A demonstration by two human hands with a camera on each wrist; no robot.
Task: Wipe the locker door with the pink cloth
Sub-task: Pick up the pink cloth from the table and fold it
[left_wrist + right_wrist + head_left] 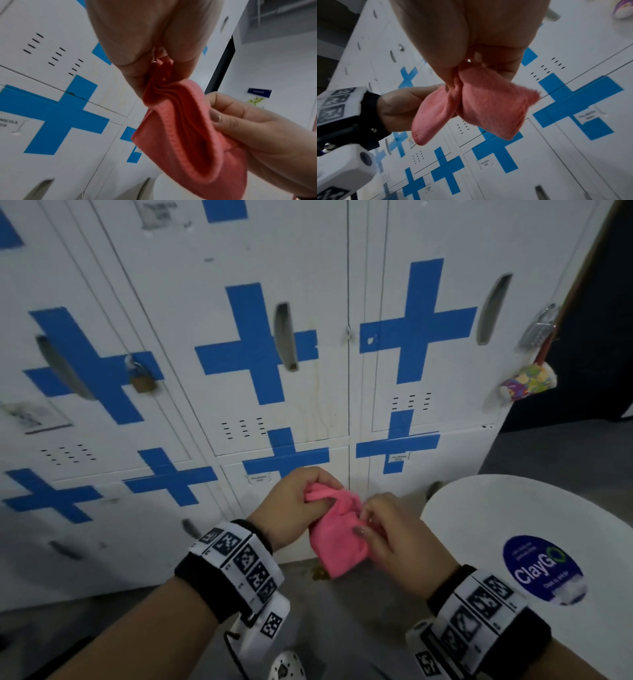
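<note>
A folded pink cloth (337, 537) hangs between both hands in front of the white lockers, off the doors. My left hand (301, 501) grips its upper left part in curled fingers; in the left wrist view the cloth (185, 142) bunches out below that fist. My right hand (387, 529) pinches its right edge with thumb and fingers; in the right wrist view the cloth (479, 104) fans out from that pinch. The locker door (260, 344) straight ahead is white with a blue tape cross and brownish drip stains.
A brass padlock (142, 380) hangs on the left locker. A combination lock with a colourful pouch (527, 381) hangs at the bank's right end. A round white table (513, 515) with a blue sticker stands at lower right. Grey floor lies below.
</note>
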